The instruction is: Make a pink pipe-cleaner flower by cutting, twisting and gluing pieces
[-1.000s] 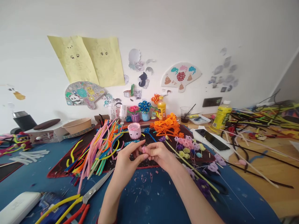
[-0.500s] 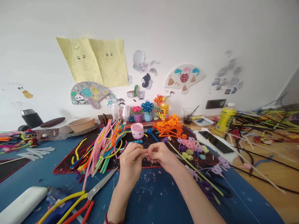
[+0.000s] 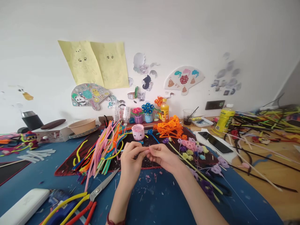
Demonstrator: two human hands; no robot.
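My left hand [image 3: 131, 159] and my right hand [image 3: 164, 157] meet fingertip to fingertip above the dark mat [image 3: 145, 142], pinching one small pink piece [image 3: 148, 152] between them; most of it is hidden by the fingers. A sheaf of coloured pipe cleaners [image 3: 103, 147] lies just left of my left hand. Small pipe-cleaner flowers on stems [image 3: 191, 150] lie just right of my right hand. A pink cup [image 3: 138, 131] stands behind the hands.
Scissors [image 3: 103, 186] and yellow-handled pliers [image 3: 67, 206] lie at the near left beside a white case [image 3: 23, 207]. Orange pipe-cleaner shapes [image 3: 170, 126], small flower pots [image 3: 142, 114], bottles [image 3: 223, 120] and a phone [image 3: 214, 137] stand further back. Loose dark stems [image 3: 257, 150] cover the right side.
The view shifted slightly, so everything sits a little to the right and lower. My hands stay together on the small pink piece, with the fingers working it closer.
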